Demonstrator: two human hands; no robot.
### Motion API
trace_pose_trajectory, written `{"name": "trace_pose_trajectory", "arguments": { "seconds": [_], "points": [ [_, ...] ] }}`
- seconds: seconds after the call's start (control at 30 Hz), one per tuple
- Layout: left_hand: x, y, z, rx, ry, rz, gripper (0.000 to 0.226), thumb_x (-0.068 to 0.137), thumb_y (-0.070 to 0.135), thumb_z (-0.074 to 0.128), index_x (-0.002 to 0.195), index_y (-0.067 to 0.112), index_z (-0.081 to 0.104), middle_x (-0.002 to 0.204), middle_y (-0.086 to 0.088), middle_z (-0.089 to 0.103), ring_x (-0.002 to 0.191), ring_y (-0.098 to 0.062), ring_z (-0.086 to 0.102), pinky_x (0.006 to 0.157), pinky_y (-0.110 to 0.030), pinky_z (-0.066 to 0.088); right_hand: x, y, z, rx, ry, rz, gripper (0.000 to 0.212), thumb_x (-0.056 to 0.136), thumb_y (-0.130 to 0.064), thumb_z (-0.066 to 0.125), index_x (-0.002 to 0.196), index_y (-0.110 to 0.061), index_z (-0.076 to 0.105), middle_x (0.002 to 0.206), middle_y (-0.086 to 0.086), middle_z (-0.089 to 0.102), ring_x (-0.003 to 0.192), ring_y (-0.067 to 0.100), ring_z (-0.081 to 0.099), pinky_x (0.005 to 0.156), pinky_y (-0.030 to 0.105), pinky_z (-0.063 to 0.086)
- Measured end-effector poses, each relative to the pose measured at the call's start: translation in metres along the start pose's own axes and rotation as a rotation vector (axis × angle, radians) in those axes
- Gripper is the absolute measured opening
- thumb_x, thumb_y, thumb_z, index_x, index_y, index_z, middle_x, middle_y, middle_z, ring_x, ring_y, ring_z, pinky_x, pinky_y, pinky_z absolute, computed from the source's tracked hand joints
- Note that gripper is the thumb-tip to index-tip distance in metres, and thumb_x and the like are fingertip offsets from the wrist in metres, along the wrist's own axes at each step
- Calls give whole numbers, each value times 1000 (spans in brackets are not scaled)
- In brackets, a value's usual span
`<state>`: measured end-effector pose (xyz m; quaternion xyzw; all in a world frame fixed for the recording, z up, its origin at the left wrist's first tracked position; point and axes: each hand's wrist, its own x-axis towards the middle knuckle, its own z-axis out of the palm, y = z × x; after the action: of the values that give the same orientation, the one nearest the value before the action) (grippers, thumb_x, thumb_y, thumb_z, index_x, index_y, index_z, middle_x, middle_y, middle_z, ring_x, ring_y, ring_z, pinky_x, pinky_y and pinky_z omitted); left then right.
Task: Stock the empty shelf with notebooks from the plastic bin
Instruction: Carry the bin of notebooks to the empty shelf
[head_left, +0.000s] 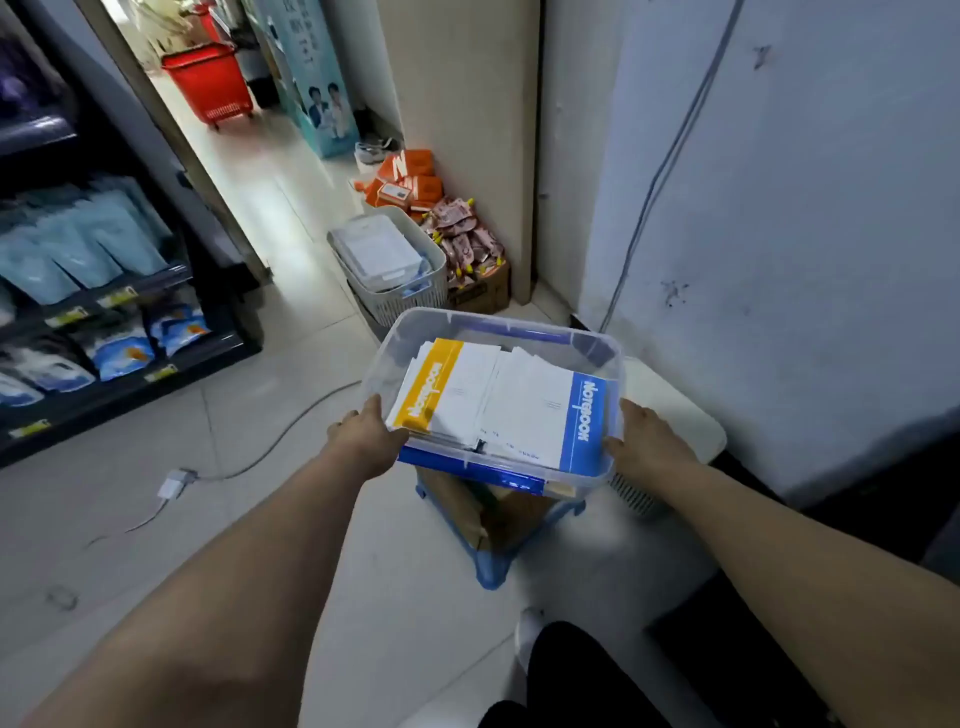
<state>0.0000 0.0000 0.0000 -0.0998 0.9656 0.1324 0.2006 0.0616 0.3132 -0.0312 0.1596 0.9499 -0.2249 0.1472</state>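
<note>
A clear plastic bin with a blue base sits at the centre of the head view, above a blue stool. Inside lie stacked notebooks: one with a yellow spine band on the left, one with a blue band on the right, white covers between. My left hand grips the bin's left side near its front corner. My right hand grips the right side. The fingers of both hands are hidden behind the bin walls. No empty shelf shows.
A dark shelf full of blue packets runs along the left. A grey basket, a cardboard box of pink packets and orange boxes stand ahead by the wall. A cable and plug lie on the floor. A red basket stands far back.
</note>
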Motion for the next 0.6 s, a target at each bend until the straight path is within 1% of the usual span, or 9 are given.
{"name": "trace_pose_trajectory", "arguments": {
  "seconds": [0.1,0.17,0.23,0.33,0.37,0.43,0.5,0.53,0.6],
  "points": [
    [42,-1,17,-31,33,-19,70,94,48,48,153,25,19,151,-12,38,133,-36,39,107,-47,39,29,7,18,-18,92,39,56,93,-33,48,140,-16,23,137,11,41,120,31,48,95,48,47],
    [67,0,26,-41,52,-48,70,94,47,47,153,25,17,152,-14,33,135,-38,35,107,-48,37,46,10,30,-51,105,83,64,95,-29,48,145,-14,11,145,12,29,126,32,43,97,46,45],
    [86,-2,37,-44,87,-93,70,96,43,48,153,23,14,155,-13,24,137,-40,29,108,-49,32,59,14,42,-42,111,137,71,96,-27,46,149,-15,0,155,9,16,133,31,39,100,46,43],
    [107,-7,51,-99,119,-186,70,96,29,51,153,22,11,157,-12,18,135,-45,31,106,-50,34,76,19,57,-12,47,190,79,96,-22,42,150,-15,-15,158,4,13,127,30,47,97,45,44],
    [110,-8,54,-139,120,-208,69,96,22,51,153,20,12,155,-14,20,133,-45,34,105,-50,35,79,20,61,-17,35,187,80,95,-19,42,150,-14,-17,159,4,12,125,30,49,96,44,45],
    [118,-11,60,-244,152,-230,65,93,10,51,150,14,19,148,-21,29,129,-46,39,103,-49,38,83,21,67,-11,44,188,80,94,-14,43,150,-11,-14,160,6,8,123,32,50,96,43,45],
    [130,-17,64,-362,178,-259,61,91,7,51,145,11,25,141,-25,37,123,-47,45,100,-49,45,87,22,71,15,77,203,80,93,-15,45,150,-11,-11,158,8,14,121,33,52,95,44,46],
    [136,-21,65,-425,183,-282,61,90,7,52,144,13,26,138,-24,40,119,-47,48,93,-50,50,89,23,72,37,88,211,82,93,-16,47,150,-13,-10,156,9,19,120,33,52,95,45,46],
    [144,-26,67,-587,158,-342,65,90,4,50,147,20,25,135,-20,42,112,-48,53,74,-48,56,91,24,73,85,78,229,86,92,-20,51,150,-19,-13,147,12,35,114,33,56,91,45,48]
  ]
}}
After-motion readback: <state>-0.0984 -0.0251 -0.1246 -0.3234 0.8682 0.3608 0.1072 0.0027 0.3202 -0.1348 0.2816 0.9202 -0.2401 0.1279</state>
